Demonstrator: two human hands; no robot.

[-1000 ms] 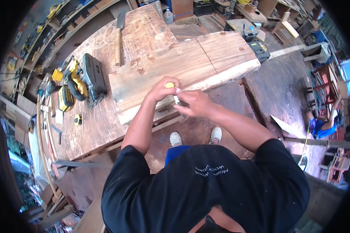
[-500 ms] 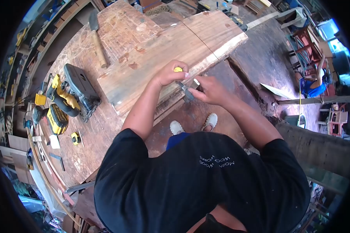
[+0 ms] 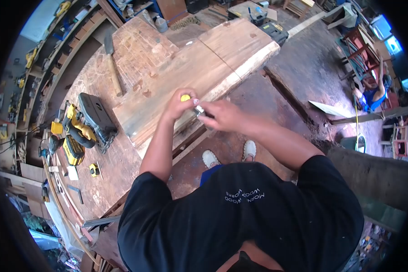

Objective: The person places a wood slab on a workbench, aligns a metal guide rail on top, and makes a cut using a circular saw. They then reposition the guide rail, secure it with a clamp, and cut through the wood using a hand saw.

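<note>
My left hand (image 3: 180,107) is closed round a yellow-ended tool (image 3: 185,97), over the near edge of a long wooden board (image 3: 167,77). Touching or nearly touching it, my right hand (image 3: 223,115) is closed with its fingers pinched on a small item with a pale end, too blurred to name. A dark metallic part shows between the two hands. A thin dark line crosses the board towards its far right end.
Left of the board lie a yellow-and-black circular saw (image 3: 79,131), a tape measure (image 3: 94,170) and a wooden-handled blade (image 3: 113,72). A dark gap (image 3: 288,93) runs beside the board's right end. Another person (image 3: 374,97) in blue is at the far right.
Both hands have shifted left and slightly down in view, along the board's near edge. The whole view has also shifted a little. The two hands are closer together.
</note>
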